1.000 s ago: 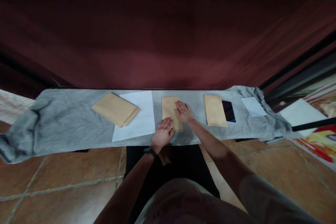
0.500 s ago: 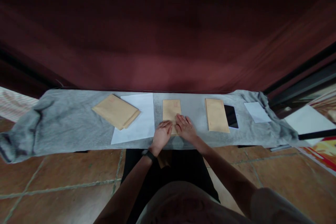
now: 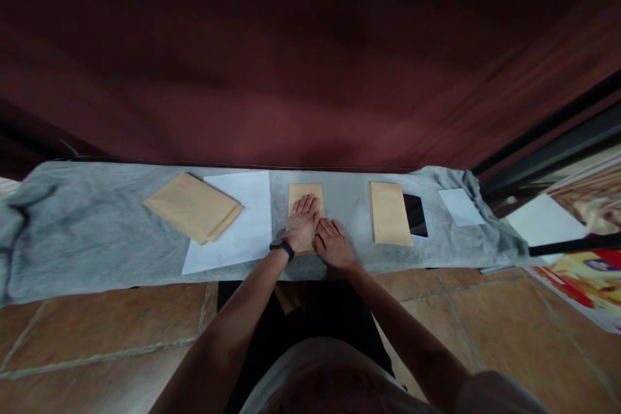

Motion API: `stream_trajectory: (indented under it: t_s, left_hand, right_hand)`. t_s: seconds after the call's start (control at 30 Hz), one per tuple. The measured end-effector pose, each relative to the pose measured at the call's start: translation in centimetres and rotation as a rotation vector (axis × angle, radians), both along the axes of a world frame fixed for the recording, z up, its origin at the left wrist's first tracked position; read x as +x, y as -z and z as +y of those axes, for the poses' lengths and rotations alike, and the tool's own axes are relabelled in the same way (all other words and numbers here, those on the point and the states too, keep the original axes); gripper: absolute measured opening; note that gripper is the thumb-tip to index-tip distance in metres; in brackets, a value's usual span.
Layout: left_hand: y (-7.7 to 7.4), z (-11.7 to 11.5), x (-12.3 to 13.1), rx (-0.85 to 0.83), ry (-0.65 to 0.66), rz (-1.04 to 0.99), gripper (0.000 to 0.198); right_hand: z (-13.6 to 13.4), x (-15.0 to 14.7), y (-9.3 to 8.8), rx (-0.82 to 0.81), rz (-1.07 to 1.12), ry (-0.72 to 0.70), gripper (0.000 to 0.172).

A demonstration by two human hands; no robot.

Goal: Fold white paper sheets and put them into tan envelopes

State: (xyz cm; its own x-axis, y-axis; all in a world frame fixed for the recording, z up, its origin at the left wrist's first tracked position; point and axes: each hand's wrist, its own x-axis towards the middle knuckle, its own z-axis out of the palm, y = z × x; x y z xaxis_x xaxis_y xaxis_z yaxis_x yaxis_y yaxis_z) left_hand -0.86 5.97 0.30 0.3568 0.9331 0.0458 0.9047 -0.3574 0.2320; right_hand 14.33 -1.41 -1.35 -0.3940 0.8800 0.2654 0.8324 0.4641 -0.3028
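A brown paper envelope point(image 3: 305, 191) lies upright in front of me on the grey cloth. My left hand point(image 3: 303, 220), with a dark band at the wrist, rests flat on the envelope, fingers stretched toward its far end. My right hand point(image 3: 334, 242) lies palm down at the envelope's right edge, its fingertips touching or just beside that edge; the fingers are stretched out. Neither hand grips anything. Part of the envelope is hidden under my left hand.
Left of my hands, several brown envelopes point(image 3: 189, 207) overlap white paper sheets point(image 3: 252, 233). To the right lie a stack of brown envelopes point(image 3: 391, 213), a dark-screened phone point(image 3: 416, 215) and a small white paper point(image 3: 462, 207). A dark red surface point(image 3: 301, 116) rises behind the grey cloth point(image 3: 97, 226).
My left hand has slid forward onto the envelope and flattened out. My right hand has drawn back slightly toward the envelope's right edge. The view has shifted a little to the right.
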Motion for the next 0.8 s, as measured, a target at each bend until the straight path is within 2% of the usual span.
stream_trajectory:
  t_s: [0.3, 0.43, 0.57, 0.8]
  left_hand:
    - [0.4, 2.8, 0.2, -0.001, -0.012, -0.006, 0.062]
    - [0.4, 2.8, 0.0, 0.044, -0.013, -0.065, 0.060]
    - [0.7, 0.8, -0.5, 0.069, 0.049, -0.095, 0.057]
    - [0.9, -5.4, -1.4, 0.075, 0.038, -0.100, 0.055]
  right_hand:
    - [0.1, 0.4, -0.3, -0.031, 0.099, -0.010, 0.043]
    - [0.2, 0.6, -0.3, -0.033, 0.101, 0.002, 0.041]
    - [0.3, 0.7, -0.4, -0.036, 0.094, 0.022, 0.040]
    - [0.1, 0.7, -0.3, -0.042, 0.146, 0.056, 0.040]
